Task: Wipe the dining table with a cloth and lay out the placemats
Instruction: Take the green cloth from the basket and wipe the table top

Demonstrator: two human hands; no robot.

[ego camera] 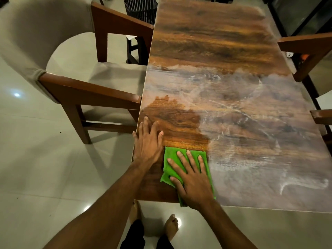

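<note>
- Green cloth (171,154) lies flat at the near left corner of the dining table (206,42), under my right hand (193,180). My fingers are spread straight and press it down, not curled round it.
- My left hand (147,142) rests flat on the wood just beside the cloth, near the table's left edge, fingers straight and holding nothing.
- A pale dusty film (251,141) covers the middle and near right of the top. The patch around my hands and the far end look clean.
- Since I only press the cloth, a quick stroke could let it bunch or slide out from under my palm and leave streaks.
- Its near corner seems to reach past the table's near edge, so a pull toward me might drag it off and drop dust on the floor.
- My bracing left palm could smear the clean wood.
- A wide sweep right might knock my arm against the chair arm (305,45) at that edge.
- I see no placemats. Laid over that film, they would trap dust.
</note>
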